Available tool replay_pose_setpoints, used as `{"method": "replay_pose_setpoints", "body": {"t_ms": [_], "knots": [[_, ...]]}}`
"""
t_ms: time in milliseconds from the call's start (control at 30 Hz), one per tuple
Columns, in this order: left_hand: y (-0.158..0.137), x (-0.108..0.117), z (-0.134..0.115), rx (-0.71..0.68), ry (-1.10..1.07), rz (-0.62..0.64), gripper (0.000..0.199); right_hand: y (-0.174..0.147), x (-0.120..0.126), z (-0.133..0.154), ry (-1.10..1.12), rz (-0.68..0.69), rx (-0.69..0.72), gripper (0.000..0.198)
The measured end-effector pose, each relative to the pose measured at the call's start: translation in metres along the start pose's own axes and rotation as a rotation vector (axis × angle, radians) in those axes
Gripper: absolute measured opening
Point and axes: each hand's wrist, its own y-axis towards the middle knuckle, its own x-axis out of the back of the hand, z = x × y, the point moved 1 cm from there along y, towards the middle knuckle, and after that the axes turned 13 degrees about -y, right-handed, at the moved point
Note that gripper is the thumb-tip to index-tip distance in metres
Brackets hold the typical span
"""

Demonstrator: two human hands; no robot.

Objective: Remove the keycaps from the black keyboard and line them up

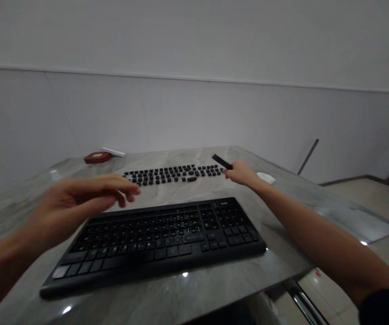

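Observation:
A black keyboard (127,264) lies on the marbled table in front of me, many of its keycaps off and the sockets bare. Behind it, loose black keycaps (167,174) are laid out in rows. My right hand (240,173), at the right end of those rows, is closed round a slim black brush (222,161); its pale tip points up and left. My left hand (86,198) hovers over the keyboard's far left corner, slightly blurred, with fingers loosely stretched and nothing in them. It hides the left end of the keycap rows.
A reddish-brown box (97,157) and a white strip (113,152) lie at the table's back left. Something white (55,175) stands behind my left hand, and a white item (266,178) lies beside my right wrist. The wall rises behind the table (167,198).

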Motion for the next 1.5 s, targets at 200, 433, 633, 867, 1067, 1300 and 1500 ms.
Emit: {"method": "replay_pose_setpoints", "body": {"t_ms": [200,433,633,867,1067,1300,1500], "knots": [[0.041,0.046,0.099,0.356,0.766,0.148,0.052,-0.019,-0.008,-0.008,0.043,0.543,0.099,0.04],[0.02,0.04,0.114,0.692,0.295,0.505,0.062,-0.037,-0.009,-0.002,0.047,0.621,0.306,0.041],[0.014,0.034,0.103,0.705,0.173,0.385,0.059,-0.026,-0.011,-0.008,0.081,0.503,0.303,0.041],[0.009,-0.014,0.089,0.545,0.129,0.297,0.053,0.002,-0.005,-0.033,-0.182,0.356,0.067,0.034],[0.014,-0.017,0.096,0.464,0.278,0.234,0.05,-0.003,-0.009,-0.028,-0.281,0.205,0.075,0.024],[0.022,-0.012,0.099,0.235,0.448,0.124,0.05,-0.01,-0.008,0.019,-0.226,-0.182,0.237,0.03],[0.021,-0.007,0.098,0.218,0.468,0.089,0.05,0.038,-0.014,0.082,0.053,-0.172,0.323,0.032]]}}
